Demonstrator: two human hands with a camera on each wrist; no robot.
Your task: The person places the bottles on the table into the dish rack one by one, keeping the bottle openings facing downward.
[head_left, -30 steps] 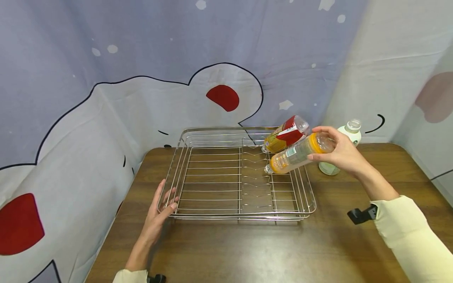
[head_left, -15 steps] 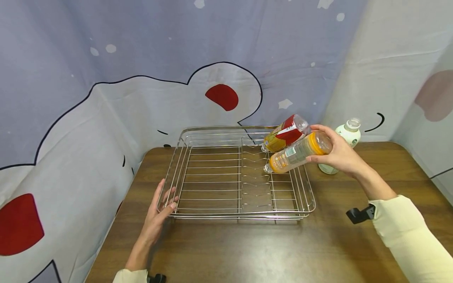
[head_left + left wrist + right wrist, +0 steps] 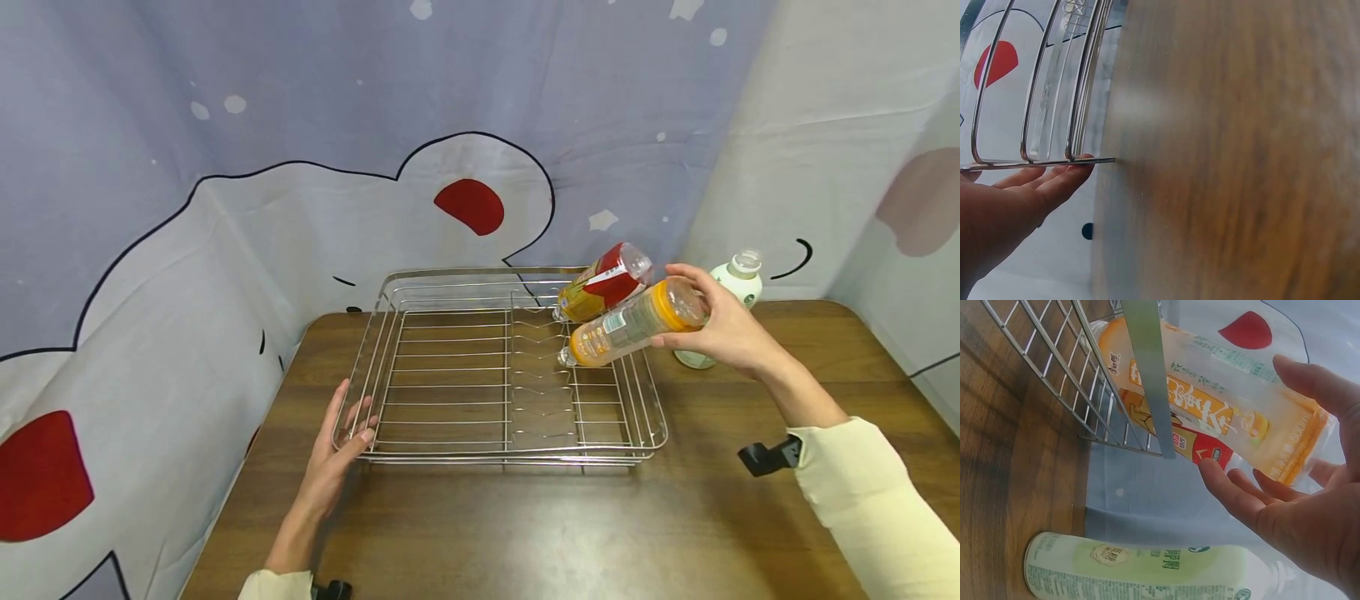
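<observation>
In the head view a wire dish rack (image 3: 442, 387) stands on the table. My left hand (image 3: 330, 458) holds its near left corner, the thumb on the near side and fingers at the side wires. My right hand (image 3: 720, 329) holds the base end of a clear plastic bottle with an orange label (image 3: 626, 325), fingers spread loosely about it. That bottle lies tilted, neck down, in the rack's right part. Beside it, farther back, a red and yellow-labelled plastic bottle (image 3: 607, 287) leans the same way. In the right wrist view the orange lettering (image 3: 1182, 394) faces the camera.
An uncapped light green bottle (image 3: 738, 283) stands upright behind my right hand, partly hidden by it. The wooden table (image 3: 480, 533) extends in front of the rack. A patterned cloth (image 3: 300, 225) hangs behind the table.
My right hand's fingers have shifted slightly at the base of the orange-labelled bottle. The bottles and rack keep their places, and the left hand stays at the corner.
</observation>
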